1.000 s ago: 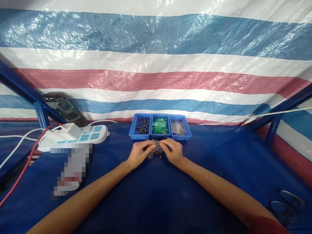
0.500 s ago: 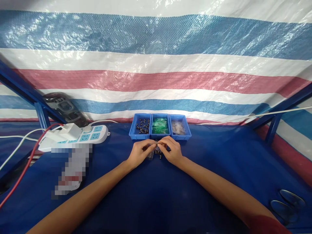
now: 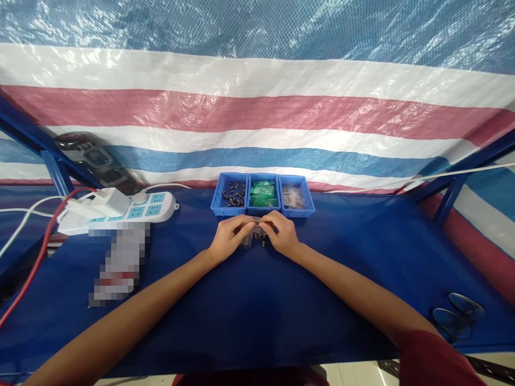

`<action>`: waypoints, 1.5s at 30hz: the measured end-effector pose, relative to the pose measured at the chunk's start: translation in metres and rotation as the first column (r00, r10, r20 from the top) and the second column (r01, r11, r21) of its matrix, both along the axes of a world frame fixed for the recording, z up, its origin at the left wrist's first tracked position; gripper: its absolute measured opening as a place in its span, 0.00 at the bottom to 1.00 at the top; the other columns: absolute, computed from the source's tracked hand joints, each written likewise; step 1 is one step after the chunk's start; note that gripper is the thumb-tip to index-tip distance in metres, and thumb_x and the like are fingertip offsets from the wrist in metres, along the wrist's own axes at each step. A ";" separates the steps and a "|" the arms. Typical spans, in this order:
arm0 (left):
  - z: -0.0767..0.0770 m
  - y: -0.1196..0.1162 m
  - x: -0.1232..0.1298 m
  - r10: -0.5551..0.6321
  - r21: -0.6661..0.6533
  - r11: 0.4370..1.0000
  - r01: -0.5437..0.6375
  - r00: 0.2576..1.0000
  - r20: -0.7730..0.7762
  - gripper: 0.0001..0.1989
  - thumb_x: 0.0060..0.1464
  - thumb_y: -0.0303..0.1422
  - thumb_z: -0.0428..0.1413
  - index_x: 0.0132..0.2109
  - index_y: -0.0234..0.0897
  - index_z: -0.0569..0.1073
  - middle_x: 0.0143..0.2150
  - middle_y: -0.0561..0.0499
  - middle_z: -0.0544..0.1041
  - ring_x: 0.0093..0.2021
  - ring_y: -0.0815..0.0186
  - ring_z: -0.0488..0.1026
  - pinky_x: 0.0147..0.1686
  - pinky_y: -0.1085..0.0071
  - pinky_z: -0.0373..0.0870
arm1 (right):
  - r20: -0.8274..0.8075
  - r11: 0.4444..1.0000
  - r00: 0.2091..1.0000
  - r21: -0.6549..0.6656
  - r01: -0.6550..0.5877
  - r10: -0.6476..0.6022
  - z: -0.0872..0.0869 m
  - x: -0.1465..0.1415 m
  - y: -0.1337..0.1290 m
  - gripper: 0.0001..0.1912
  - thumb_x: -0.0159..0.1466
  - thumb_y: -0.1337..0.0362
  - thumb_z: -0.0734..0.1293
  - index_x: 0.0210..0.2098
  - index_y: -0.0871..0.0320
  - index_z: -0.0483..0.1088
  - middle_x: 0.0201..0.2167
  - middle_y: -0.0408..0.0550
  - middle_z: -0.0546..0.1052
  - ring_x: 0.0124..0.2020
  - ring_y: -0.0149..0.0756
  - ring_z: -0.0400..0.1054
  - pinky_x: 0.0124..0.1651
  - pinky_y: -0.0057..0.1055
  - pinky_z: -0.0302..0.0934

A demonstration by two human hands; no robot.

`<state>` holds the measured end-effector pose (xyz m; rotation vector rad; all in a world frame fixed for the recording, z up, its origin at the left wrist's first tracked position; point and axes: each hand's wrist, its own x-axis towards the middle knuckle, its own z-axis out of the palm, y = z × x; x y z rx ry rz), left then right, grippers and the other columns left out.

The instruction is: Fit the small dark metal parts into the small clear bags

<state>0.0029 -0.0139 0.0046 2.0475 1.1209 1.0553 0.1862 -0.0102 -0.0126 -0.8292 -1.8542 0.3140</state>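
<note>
My left hand (image 3: 230, 237) and my right hand (image 3: 283, 235) meet just in front of the blue bins, fingertips closed in a pinch. Between them stretches the edge of a small clear plastic bag (image 3: 257, 220), partly hidden by the fingers. Under and between the hands lie several small dark screws (image 3: 263, 243) on the blue table. Another bit of clear plastic (image 3: 247, 241) shows below my left fingers; whether it belongs to the same bag I cannot tell.
Side by side stand a bin of screws (image 3: 218, 205), a bin of green packets (image 3: 250, 210) and a bin of clear packets (image 3: 308, 206). At left are a power strip (image 3: 166, 213) with plugs, cables and a blurred-out object (image 3: 120, 262). Glasses (image 3: 458, 316) lie at right.
The view has tipped downward, so the table's front edge now shows. My fingertips have moved slightly apart, and more of the clear plastic shows between them.
</note>
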 end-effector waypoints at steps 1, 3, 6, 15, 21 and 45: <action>0.000 0.000 0.000 0.011 0.008 1.000 -0.011 1.000 0.007 0.12 0.59 0.38 0.51 0.42 0.36 0.75 0.35 0.50 0.78 0.32 0.67 0.75 0.33 0.75 0.71 | 0.005 1.000 1.000 0.001 -0.002 0.002 0.000 0.000 0.000 0.08 0.67 0.64 0.59 0.35 0.59 0.68 0.29 0.48 0.72 0.30 0.32 0.66 0.34 0.29 0.63; -0.001 0.000 0.001 0.034 0.002 0.999 -0.034 0.999 0.040 0.12 0.58 0.38 0.53 0.42 0.36 0.74 0.38 0.49 0.78 0.32 0.67 0.75 0.32 0.75 0.71 | 0.016 1.000 1.000 -0.008 -0.006 0.007 0.001 0.000 0.000 0.08 0.67 0.64 0.59 0.33 0.58 0.67 0.28 0.47 0.71 0.29 0.32 0.66 0.33 0.28 0.63; -0.003 -0.001 0.002 0.041 -0.024 0.999 -0.040 0.997 0.064 0.12 0.57 0.39 0.54 0.42 0.36 0.72 0.35 0.51 0.78 0.29 0.69 0.75 0.30 0.76 0.70 | 0.020 1.000 1.000 -0.012 -0.003 0.003 0.001 0.000 -0.001 0.08 0.67 0.64 0.60 0.32 0.58 0.67 0.27 0.46 0.71 0.28 0.31 0.65 0.32 0.28 0.62; -0.001 -0.002 -0.001 -0.021 -0.004 1.000 0.021 1.000 0.014 0.12 0.61 0.36 0.49 0.37 0.35 0.75 0.25 0.53 0.75 0.25 0.71 0.72 0.28 0.76 0.68 | -0.011 1.000 1.000 0.002 0.002 -0.002 0.001 0.000 -0.003 0.07 0.65 0.65 0.60 0.34 0.58 0.69 0.29 0.47 0.72 0.25 0.30 0.65 0.29 0.27 0.62; -0.004 -0.001 0.000 0.066 0.034 0.997 -0.067 0.997 0.036 0.12 0.58 0.38 0.52 0.44 0.36 0.73 0.33 0.52 0.78 0.31 0.68 0.76 0.33 0.75 0.71 | 0.010 0.999 1.000 -0.036 0.002 -0.001 0.000 0.000 -0.003 0.09 0.66 0.63 0.59 0.35 0.58 0.69 0.26 0.46 0.72 0.24 0.30 0.65 0.29 0.27 0.62; -0.002 0.000 -0.001 0.046 0.092 0.995 -0.043 0.998 -0.032 0.10 0.58 0.36 0.53 0.41 0.38 0.77 0.39 0.50 0.79 0.37 0.66 0.76 0.38 0.74 0.71 | -0.026 0.999 0.999 0.039 0.026 -0.025 0.004 -0.002 -0.005 0.07 0.66 0.66 0.61 0.37 0.59 0.70 0.29 0.48 0.74 0.28 0.32 0.68 0.32 0.28 0.65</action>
